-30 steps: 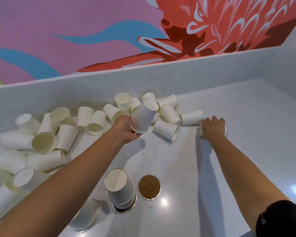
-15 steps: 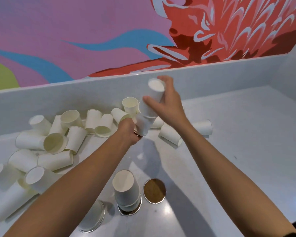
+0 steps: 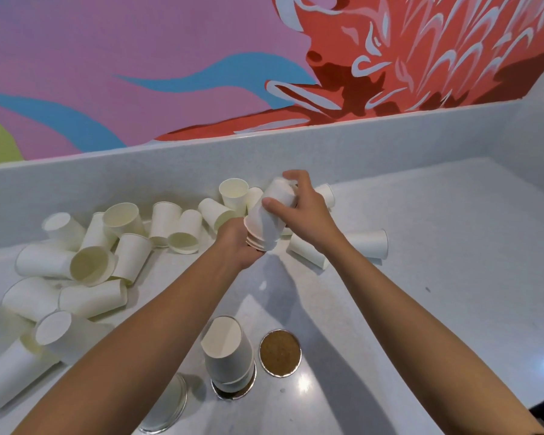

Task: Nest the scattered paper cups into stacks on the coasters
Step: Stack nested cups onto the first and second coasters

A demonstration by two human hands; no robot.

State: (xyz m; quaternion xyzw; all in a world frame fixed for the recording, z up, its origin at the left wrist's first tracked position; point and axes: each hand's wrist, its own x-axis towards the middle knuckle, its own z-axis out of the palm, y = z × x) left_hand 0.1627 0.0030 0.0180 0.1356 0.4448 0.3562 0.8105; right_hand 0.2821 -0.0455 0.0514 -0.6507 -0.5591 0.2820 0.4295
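Observation:
Above the counter's middle, my left hand [image 3: 237,243] grips the rim end of a small nested stack of white paper cups [image 3: 264,229], held bottom up. My right hand [image 3: 302,208] wraps the top cup of that stack, thumb on its near side, fingers over its base. Many loose white cups [image 3: 91,265] lie scattered on the left and behind my hands. Near the front, an upside-down stack of cups [image 3: 228,350] stands on a round coaster [image 3: 233,394]. A bare cork coaster [image 3: 280,353] lies to its right, and a third coaster [image 3: 167,406] shows partly under my left forearm.
The white counter [image 3: 437,277] is bounded by a low white back wall [image 3: 139,174] and a side wall at the right. Two cups [image 3: 368,246] lie on their sides just right of my hands. A painted mural fills the wall above.
My right hand picked a cup from the right, lifted it over the cup in my left hand, and has now pushed it down onto that stack.

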